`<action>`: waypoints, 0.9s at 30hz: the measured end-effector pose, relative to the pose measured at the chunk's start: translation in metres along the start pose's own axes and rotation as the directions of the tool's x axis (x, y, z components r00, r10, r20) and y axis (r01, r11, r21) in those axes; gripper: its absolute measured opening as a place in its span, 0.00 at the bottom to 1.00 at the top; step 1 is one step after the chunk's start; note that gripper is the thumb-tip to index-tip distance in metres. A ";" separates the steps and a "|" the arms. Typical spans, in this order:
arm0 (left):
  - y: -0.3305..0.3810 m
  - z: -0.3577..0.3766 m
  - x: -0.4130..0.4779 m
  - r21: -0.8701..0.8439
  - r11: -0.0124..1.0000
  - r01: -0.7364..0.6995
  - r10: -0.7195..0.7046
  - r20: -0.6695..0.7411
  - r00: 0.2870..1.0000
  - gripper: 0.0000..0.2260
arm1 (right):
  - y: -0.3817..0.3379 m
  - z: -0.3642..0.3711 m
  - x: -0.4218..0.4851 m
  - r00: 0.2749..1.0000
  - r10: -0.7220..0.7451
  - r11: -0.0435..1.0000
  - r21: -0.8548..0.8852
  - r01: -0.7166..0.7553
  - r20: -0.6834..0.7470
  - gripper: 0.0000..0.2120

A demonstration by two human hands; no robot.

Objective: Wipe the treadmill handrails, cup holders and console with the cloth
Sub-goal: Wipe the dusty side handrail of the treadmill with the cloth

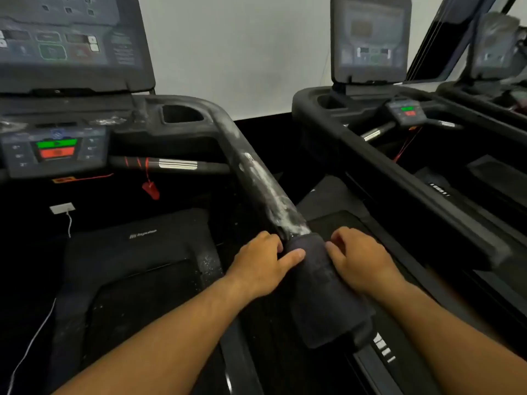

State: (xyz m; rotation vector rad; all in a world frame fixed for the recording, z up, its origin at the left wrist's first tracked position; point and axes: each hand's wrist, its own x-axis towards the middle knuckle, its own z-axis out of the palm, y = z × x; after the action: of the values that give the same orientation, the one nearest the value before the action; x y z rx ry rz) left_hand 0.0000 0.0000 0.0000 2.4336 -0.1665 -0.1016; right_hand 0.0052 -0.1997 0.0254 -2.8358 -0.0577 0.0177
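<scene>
Cloth (322,286) round handrail (256,172); left hand (262,263), right hand (359,260) gripping.

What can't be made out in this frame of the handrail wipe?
Head view only:
The handrail under the cloth: covered, so its surface there is hidden.
The left hand and right hand: curled fingers hide their own tips.
The console: cut off by top and left edges; labels blurred.
The cup holder: inside lost in shadow.
The neighbouring treadmill's screen: too blurred to read.
</scene>
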 end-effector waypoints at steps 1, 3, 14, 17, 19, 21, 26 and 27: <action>0.005 0.008 -0.001 -0.070 0.996 0.058 -0.057 0.007 0.998 0.21 | 0.002 0.003 -0.002 0.998 0.059 0.998 0.005 -0.059 0.025 0.12; 0.012 0.018 -0.001 -0.199 0.962 0.187 -0.190 0.003 0.982 0.21 | 0.003 0.009 -0.006 0.987 0.144 0.989 0.023 -0.146 0.071 0.17; 0.027 0.006 -0.004 -0.327 0.936 0.127 -0.124 0.029 0.992 0.14 | -0.009 0.016 -0.032 0.999 -0.032 0.972 0.236 0.023 0.034 0.25; 0.035 -0.007 0.002 -0.364 0.929 0.068 -0.071 0.007 0.997 0.08 | -0.019 0.019 -0.040 0.985 -0.064 0.981 0.190 0.033 0.158 0.46; 0.043 -0.011 0.006 -0.364 0.931 0.003 -0.004 -0.002 1.000 0.07 | -0.027 0.026 -0.039 0.984 -0.005 0.996 0.089 -0.011 0.179 0.53; 0.052 -0.015 0.011 -0.341 0.938 -0.061 0.063 -0.003 0.998 0.08 | -0.034 0.031 -0.035 0.985 0.073 0.996 0.041 -0.080 0.155 0.50; 0.055 -0.025 0.019 -0.262 0.961 -0.092 0.100 0.019 0.995 0.08 | -0.038 0.028 -0.035 0.986 0.064 0.997 0.023 -0.068 0.156 0.46; 0.051 -0.027 0.020 -0.268 0.961 -0.070 0.081 0.031 0.996 0.08 | -0.035 0.026 -0.036 0.983 0.035 0.999 0.035 -0.042 0.182 0.47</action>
State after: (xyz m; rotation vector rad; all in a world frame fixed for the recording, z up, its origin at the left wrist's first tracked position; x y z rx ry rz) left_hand 0.0186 -0.0243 0.0523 2.1545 -0.2473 -0.1316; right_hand -0.0325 -0.1600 0.0118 -2.7886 -0.0413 0.2828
